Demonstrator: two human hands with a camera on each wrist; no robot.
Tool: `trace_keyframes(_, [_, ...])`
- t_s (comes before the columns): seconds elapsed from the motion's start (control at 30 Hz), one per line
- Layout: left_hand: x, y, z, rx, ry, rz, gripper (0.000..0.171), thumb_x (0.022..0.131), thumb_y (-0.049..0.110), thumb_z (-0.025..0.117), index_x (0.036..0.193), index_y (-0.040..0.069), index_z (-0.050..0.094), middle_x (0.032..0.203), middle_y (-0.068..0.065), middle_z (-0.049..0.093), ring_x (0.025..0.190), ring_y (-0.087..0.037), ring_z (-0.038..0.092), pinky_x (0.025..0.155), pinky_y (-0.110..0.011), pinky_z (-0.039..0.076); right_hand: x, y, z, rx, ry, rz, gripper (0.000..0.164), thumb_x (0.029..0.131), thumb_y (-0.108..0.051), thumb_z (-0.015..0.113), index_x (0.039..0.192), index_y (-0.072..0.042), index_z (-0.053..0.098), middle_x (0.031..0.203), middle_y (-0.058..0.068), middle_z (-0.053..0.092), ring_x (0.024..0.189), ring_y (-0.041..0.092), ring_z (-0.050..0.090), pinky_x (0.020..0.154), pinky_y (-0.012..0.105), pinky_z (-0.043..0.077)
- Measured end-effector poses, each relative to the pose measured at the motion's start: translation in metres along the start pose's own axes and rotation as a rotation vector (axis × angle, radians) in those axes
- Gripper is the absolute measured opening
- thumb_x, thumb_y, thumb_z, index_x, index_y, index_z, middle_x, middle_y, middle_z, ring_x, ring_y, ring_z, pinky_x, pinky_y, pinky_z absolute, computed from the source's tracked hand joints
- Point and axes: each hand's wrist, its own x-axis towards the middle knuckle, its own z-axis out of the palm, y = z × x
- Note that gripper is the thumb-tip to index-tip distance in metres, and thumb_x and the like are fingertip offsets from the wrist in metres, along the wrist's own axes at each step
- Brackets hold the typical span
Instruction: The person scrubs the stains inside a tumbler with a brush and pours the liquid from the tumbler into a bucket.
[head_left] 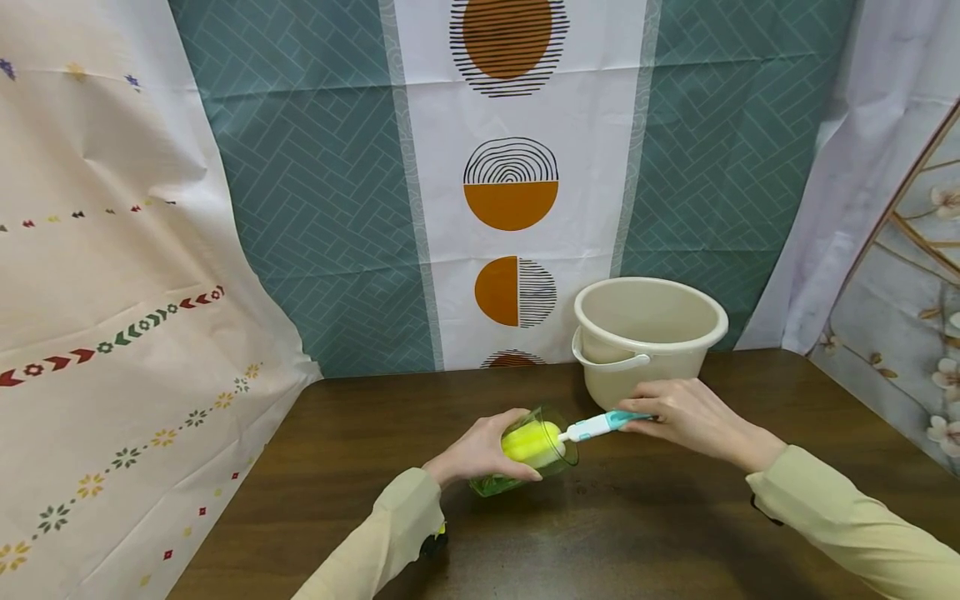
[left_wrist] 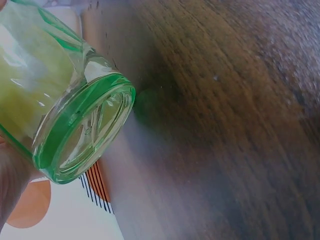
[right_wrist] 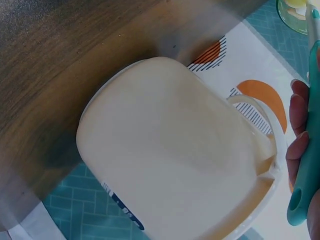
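In the head view my left hand (head_left: 480, 450) grips a clear green-tinted glass (head_left: 504, 485), tilted with its mouth to the right. The left wrist view shows the thick green base (left_wrist: 82, 127) of this glass, raised off the table. Inside the glass sits the yellow sponge head (head_left: 534, 442) of a bottle brush. My right hand (head_left: 686, 417) holds the brush by its white and teal handle (head_left: 596, 427). In the right wrist view, fingers curl about the teal handle end (right_wrist: 302, 175), which has a hanging hole.
A cream bucket (head_left: 645, 367) with its handle down stands at the back right of the dark wooden table (head_left: 360, 425), just beyond my right hand. Patterned cloths (head_left: 510, 117) hang behind the table and along both sides. Small droplets dot the tabletop.
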Motion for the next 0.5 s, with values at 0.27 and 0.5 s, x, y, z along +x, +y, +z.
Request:
trace_keyframes(0.27, [-0.0009, 0.0007, 0.0001, 0.003, -0.002, -0.005, 0.093, 0.063, 0.050, 0.077, 0.136, 0.008, 0.038, 0.124, 0.001, 0.047, 0.091, -0.010, 0.049, 0.077, -0.029, 0.040, -0.0007, 0.0010, -0.0021, 0.009, -0.045, 0.068, 0.028, 0.083, -0.044, 0.061, 0.091, -0.019, 0.070, 0.076, -0.015, 0.051, 0.055, -0.002, 0.039, 0.047, 0.016, 0.033])
trace_keyframes(0.5, [-0.0004, -0.0012, 0.0010, -0.006, 0.000, 0.010, 0.090, 0.063, 0.048, 0.077, 0.135, 0.010, 0.039, 0.122, 0.002, 0.048, 0.091, -0.009, 0.049, 0.077, -0.029, 0.040, -0.0038, 0.0000, -0.0063, 0.013, -0.085, 0.102, 0.022, 0.070, -0.026, 0.077, 0.090, -0.022, 0.069, 0.074, -0.019, 0.045, 0.052, -0.004, 0.035, 0.044, 0.015, 0.030])
